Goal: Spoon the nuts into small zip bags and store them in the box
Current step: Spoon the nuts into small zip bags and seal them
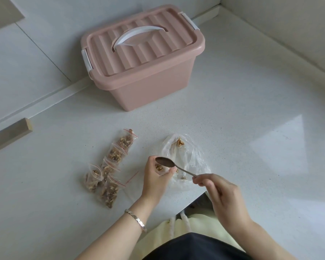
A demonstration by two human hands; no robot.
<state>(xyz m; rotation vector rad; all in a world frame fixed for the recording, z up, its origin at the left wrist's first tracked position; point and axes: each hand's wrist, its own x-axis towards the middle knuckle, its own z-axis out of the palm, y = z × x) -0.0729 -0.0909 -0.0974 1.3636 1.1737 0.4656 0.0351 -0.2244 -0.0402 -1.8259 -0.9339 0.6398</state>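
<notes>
Filling step: left hand grips small clear zip bag open, right hand pinches brown spoon above it; next likely seal, pink lidded plastic box unopened.

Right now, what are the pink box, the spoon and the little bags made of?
The pink box looks like matte moulded plastic: ribbed lid, white clip latches. The spoon is dark and dull brown, maybe wood or tarnished metal. The little bags are thin clear plastic, nuts showing through.
</notes>
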